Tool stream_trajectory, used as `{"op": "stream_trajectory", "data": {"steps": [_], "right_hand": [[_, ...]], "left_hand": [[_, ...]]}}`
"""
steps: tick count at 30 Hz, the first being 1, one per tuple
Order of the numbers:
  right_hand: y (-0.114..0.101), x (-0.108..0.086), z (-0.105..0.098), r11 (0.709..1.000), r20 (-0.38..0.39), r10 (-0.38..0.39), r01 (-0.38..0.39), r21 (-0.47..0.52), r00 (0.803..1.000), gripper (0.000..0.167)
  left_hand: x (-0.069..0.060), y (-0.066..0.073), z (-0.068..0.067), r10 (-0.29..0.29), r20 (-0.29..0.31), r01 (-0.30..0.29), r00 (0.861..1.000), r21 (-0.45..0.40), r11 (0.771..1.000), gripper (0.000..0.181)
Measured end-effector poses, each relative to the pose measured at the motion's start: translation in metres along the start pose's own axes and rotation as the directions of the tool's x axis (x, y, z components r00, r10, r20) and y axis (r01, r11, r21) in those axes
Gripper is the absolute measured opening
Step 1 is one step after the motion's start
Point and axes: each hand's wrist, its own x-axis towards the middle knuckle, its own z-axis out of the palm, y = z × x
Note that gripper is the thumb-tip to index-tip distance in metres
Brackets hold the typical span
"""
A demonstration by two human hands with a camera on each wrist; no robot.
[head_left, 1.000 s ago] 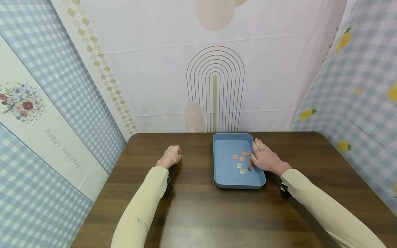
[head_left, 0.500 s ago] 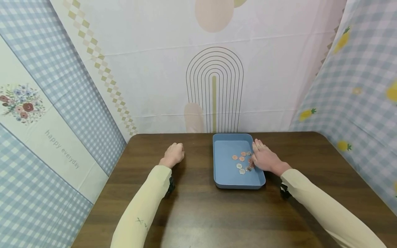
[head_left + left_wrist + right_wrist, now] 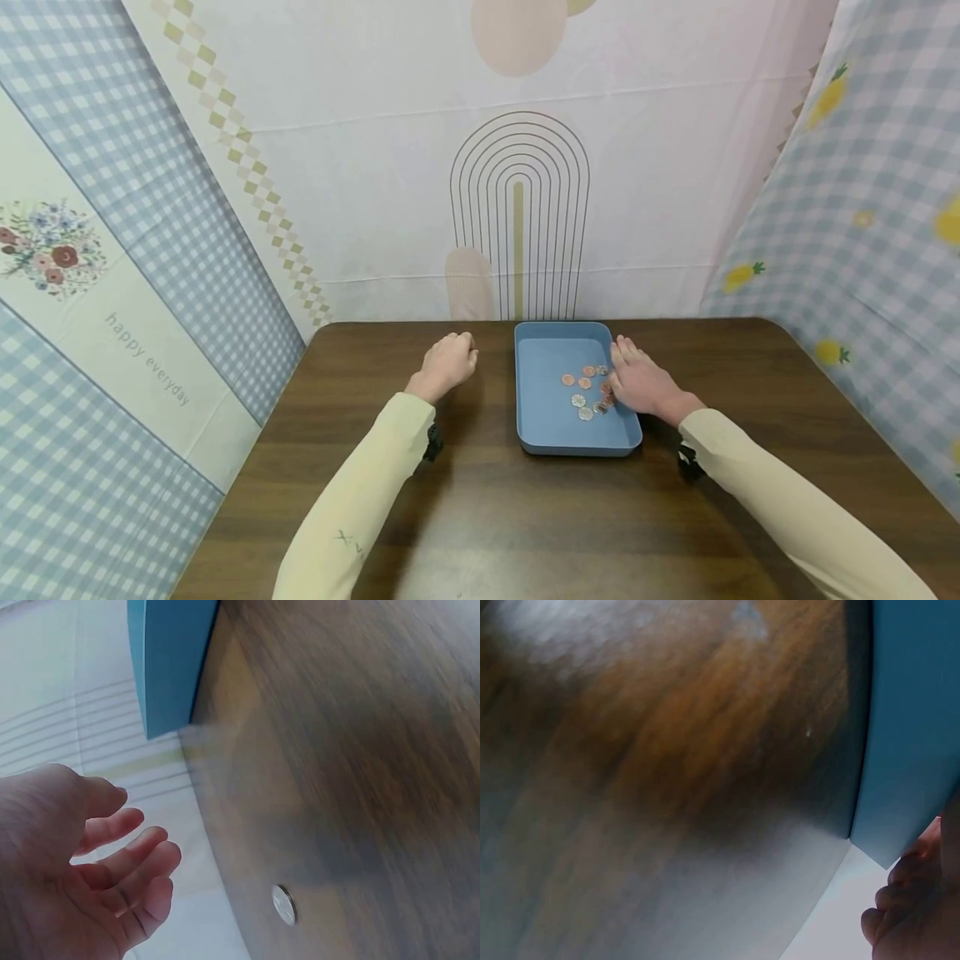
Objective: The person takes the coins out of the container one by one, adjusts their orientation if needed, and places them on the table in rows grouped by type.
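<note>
A blue tray point(image 3: 543, 425) stands on the table, with several copper and silver coins point(image 3: 585, 383) in its right half. My right hand point(image 3: 643, 385) holds the tray's right wall, fingers at the rim and thumb towards the inside. In the right wrist view, its fingers point(image 3: 900, 900) show beyond the tray's corner. My left hand point(image 3: 448, 362) is left of the tray, apart from it. The left wrist view shows its fingers loosely curled, with nothing seen between them. One silver coin point(image 3: 283, 904) appears near the tabletop by that hand; the hand hides it from the head view.
The brown wooden table point(image 3: 480, 517) runs back to a patterned white cloth point(image 3: 375, 183). Blue checked cloths hang at the left point(image 3: 217, 208) and right point(image 3: 885, 275). Each forearm, in a cream sleeve, wears a dark device at the wrist.
My left hand has moved right and slightly away from me, closer to the tray. The right hand, the tray and its coins have stayed in place.
</note>
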Motion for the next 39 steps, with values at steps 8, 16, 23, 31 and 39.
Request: {"op": "stream_trajectory", "data": {"steps": [8,16,23,31,39], "right_hand": [[0.000,0.001,0.000,1.000,0.012,0.003,-0.004,0.008,1.000,0.057],[0.001,0.000,-0.001,1.000,0.011,-0.005,0.004,0.013,1.000,0.057],[0.000,-0.001,-0.001,1.000,0.000,-0.007,0.007,0.021,1.000,0.056],[0.000,-0.002,0.000,0.999,0.018,0.012,-0.013,0.048,1.000,0.058],[0.001,-0.001,0.002,0.998,0.004,-0.001,0.001,0.061,1.000,0.057]], "left_hand": [[-0.001,0.018,-0.001,0.024,-0.019,-0.025,1.000,-0.028,0.999,0.019],[-0.005,0.040,0.006,0.039,-0.030,-0.041,0.999,-0.081,0.996,0.018],[-0.002,0.062,0.016,0.040,-0.068,-0.048,0.997,-0.109,0.993,0.017],[-0.002,0.084,0.024,0.033,-0.033,-0.039,0.999,-0.178,0.983,0.020],[-0.002,0.101,0.032,0.069,-0.106,-0.099,0.992,-0.309,0.946,0.019]]}}
